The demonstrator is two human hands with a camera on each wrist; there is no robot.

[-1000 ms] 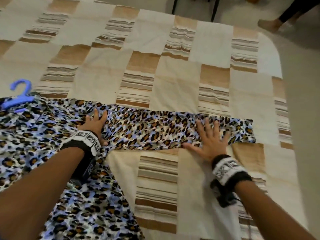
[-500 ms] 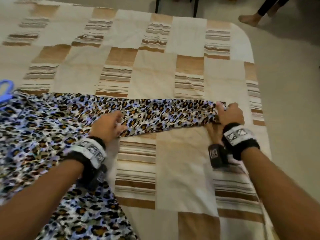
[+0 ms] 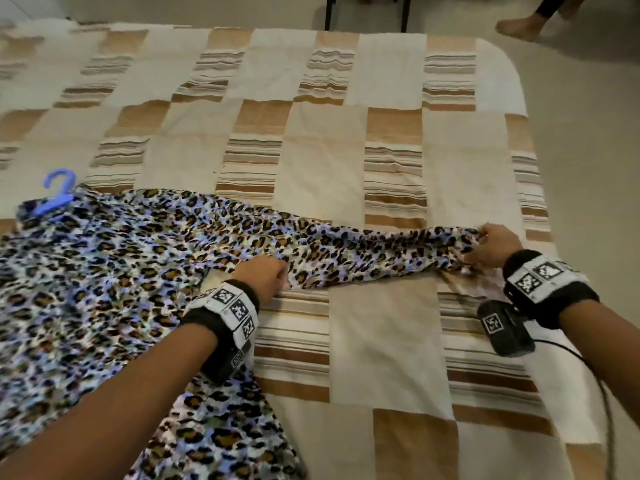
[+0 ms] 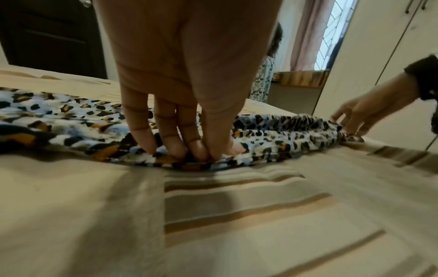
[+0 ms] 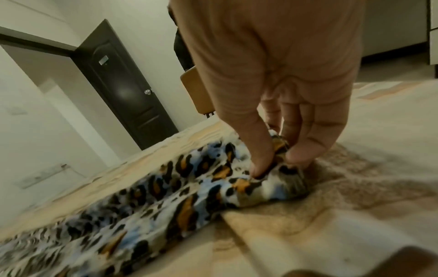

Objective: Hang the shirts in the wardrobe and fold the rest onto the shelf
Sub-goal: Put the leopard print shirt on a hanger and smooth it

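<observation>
shirt: leopard-print shirt (image 3: pixel 104 289) lies flat on the bed (image 3: pixel 381 358), body at the left, one sleeve (image 3: pixel 363 258) stretched out to the right
hanger: blue hanger (image 3: pixel 57 195) sits at the collar end, hook sticking out past the fabric; looks threaded into the neck, but cloth hides the arms so can't confirm
left hand: left hand (image 3: pixel 265 277) pinches the sleeve's near edge close to the armpit, fingers curled down into the cloth; the wrist view shows fingertips (image 4: pixel 201 151) bunched on the hem
right hand: right hand (image 3: pixel 493 249) grips the cuff end, thumb and fingers closed round gathered fabric; the cuff (image 5: pixel 272 180) is crumpled under them
step: judging by both grips, the sleeve is being picked up or straightened, probably to lay it over the body or tidy it before lifting by the hanger
done: shirt spread out, hanger at the neck, that's about it
left: shirt not hung; wardrobe (image 4: pixel 391 56) shows only as pale doors beyond the bed in the left wrist view, nothing on it yet. No other shirts, no folded pile and no shelf in view, so can't tell how much of the batch remains
progress: early, at best partway through the first visible garment
other: a second person's foot (image 3: pixel 519 27) on the floor past the bed's far corner
</observation>
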